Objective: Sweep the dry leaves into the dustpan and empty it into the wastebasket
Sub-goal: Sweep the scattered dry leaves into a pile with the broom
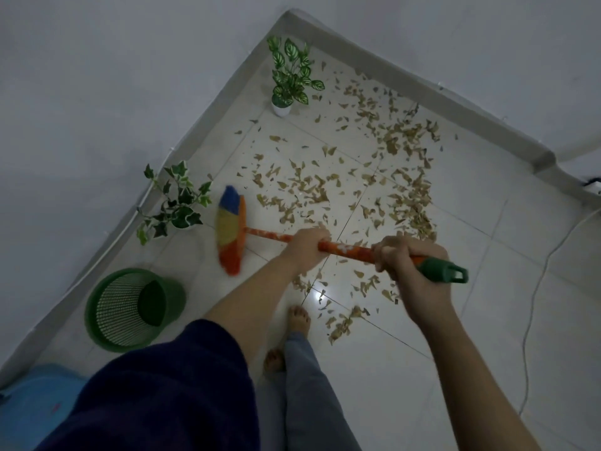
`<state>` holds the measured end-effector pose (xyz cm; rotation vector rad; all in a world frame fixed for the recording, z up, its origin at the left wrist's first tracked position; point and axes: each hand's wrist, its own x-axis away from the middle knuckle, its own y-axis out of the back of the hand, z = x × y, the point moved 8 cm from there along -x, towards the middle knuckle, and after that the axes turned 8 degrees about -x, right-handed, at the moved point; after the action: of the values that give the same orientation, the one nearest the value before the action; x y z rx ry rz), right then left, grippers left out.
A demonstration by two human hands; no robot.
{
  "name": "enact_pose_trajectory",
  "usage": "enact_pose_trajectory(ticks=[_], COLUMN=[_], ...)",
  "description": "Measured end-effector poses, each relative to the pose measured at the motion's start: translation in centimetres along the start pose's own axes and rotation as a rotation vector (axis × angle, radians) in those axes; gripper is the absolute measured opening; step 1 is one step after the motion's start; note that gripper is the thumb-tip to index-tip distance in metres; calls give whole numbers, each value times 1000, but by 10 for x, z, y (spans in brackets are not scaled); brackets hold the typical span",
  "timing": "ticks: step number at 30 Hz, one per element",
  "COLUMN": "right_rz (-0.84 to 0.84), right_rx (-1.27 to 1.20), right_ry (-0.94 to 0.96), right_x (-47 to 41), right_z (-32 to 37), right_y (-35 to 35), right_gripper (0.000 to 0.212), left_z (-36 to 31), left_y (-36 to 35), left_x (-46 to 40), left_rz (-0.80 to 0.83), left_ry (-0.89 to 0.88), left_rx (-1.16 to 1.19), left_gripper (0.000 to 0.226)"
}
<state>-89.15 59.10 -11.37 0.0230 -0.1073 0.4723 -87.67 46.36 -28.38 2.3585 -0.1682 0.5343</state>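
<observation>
Dry leaves scattered thin, curled and brittle-looking, tan-brown, over glossy pale floor tiles; densest along the right side near the skirting, a smaller clump close to the bare feet. Broom held nearly level across the view: fan-shaped head of stiff bristles in blue, yellow and orange bands, blurred at the tip, set left of the leaf patch; slim orange patterned handle, green plastic cap with hang-loop at the right end. Left hand clenched around mid-handle; right hand clenched around the handle just before the green cap. Wastebasket, green, round, mesh-walled plastic, standing at lower left by the wall, well apart from the leaves; inside only its dark solid base visible. Two small white pots with leafy plants: variegated ivy beside the broom head, veined green foliage in the corner. White cord trailing along right floor. Blue object at lower-left edge, identity unclear.
</observation>
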Motion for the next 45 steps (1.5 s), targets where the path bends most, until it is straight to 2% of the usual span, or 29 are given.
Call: enact_pose_trajectory(ticks=[5,9,11,13,17,23,26,29,31,33,34,36,39,41,45], right_rz=[-37,-30,-23,-17,42,168,146,94,41,-9,-37,-97,-148,-166,-173], right_rx=[105,-172,-295,-344,-396,-438,-454,-326,-185,-92,-83,-131,-290,-361,-415], right_ry=[93,168,177,175,188,154,83,28,9,30,54,100,119,116,169], right_x=[-26,-54,-72,-93,-137,-229,-271,-287,-286,-279,-275,-268,-263,-269,-290], right_z=[47,94,110,117,115,92,73,53,46,50,55,71,90,98,105], right_y=[39,61,67,62,20,-69,-102,-110,-104,-94,-88,-71,-45,-36,-56], right_gripper=[32,30,30,29,30,32,34,36,34,31,30,30,44,51,31], left_z=[-71,-121,-130,-126,-86,8,52,76,74,58,46,15,-25,-35,-18], left_y=[-5,41,68,98,152,215,235,231,218,204,200,201,226,245,276], left_x=[-33,-43,-50,-55,-77,-125,-147,-162,-170,-176,-179,-182,-181,-182,-195], left_rz=[78,23,-30,-90,-200,-308,-298,-198,-101,13,60,101,46,-9,-41], left_ry=[-162,-303,-346,-375,-356,-222,-162,-124,-121,-145,-181,-282,-416,-445,-476], left_rx=[58,72,74,94,74,49,47,90,104,91,93,87,35,41,-32], left_gripper=[28,44,40,36,44,51,51,51,47,28,22,24,36,34,25])
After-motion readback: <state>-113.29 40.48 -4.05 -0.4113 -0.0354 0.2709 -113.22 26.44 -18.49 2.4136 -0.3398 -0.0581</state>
